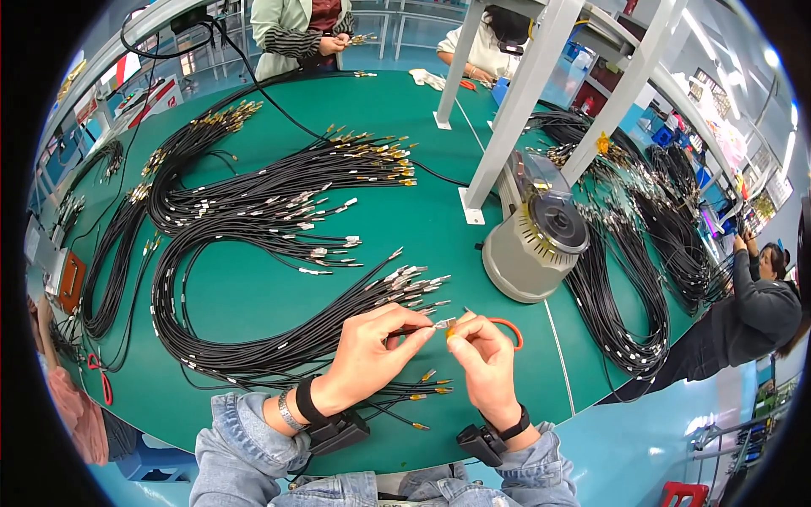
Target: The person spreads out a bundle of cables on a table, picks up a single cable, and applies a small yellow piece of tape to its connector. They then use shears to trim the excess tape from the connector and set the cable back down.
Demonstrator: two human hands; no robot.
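Note:
Near the front of the green table, my left hand pinches a black cable close to its end, where a small white-and-silver tip shows. My right hand meets it there, thumb and forefinger closed on a small yellow piece touching that tip. Just beyond my right hand lies an orange-handled tool, partly hidden by the fingers. Beside my left hand a thick bundle of black cables ends in white-tagged tips. Several cables with yellow-tagged ends lie under and next to my left wrist.
More cable bundles curve across the green table. A grey round machine stands right of centre by white posts. Further bundles lie at right. Red-handled scissors rest at left. Co-workers stand around the table.

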